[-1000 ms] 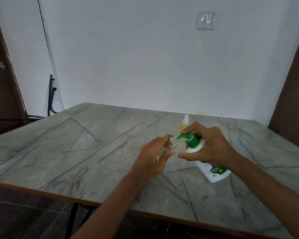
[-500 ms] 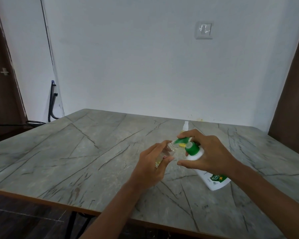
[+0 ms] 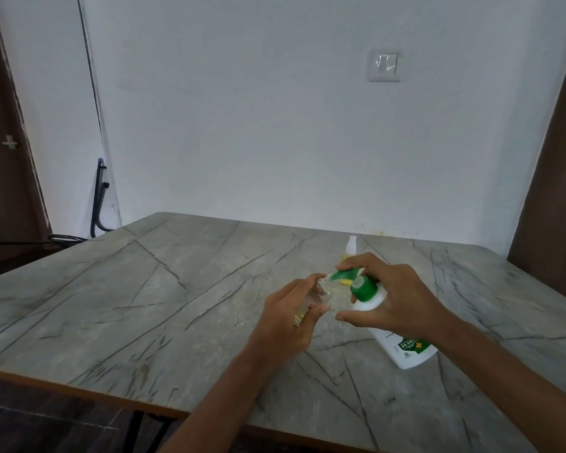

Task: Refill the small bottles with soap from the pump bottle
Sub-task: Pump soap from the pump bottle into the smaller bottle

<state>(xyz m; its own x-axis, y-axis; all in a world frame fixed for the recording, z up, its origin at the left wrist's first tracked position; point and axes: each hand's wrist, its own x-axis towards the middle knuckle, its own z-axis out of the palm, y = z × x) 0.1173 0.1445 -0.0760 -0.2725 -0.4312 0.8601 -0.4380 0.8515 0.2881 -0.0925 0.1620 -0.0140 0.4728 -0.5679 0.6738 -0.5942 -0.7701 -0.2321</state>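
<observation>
A small clear bottle is held tilted in the left grip, fingers curled round it, its mouth met by the green spout. The leaning pump bottle is clasped by the right grip. A second small bottle stands just beyond. Broad worktop lies leftward of the left grip, and its near edge is crossed by both forearms.
</observation>
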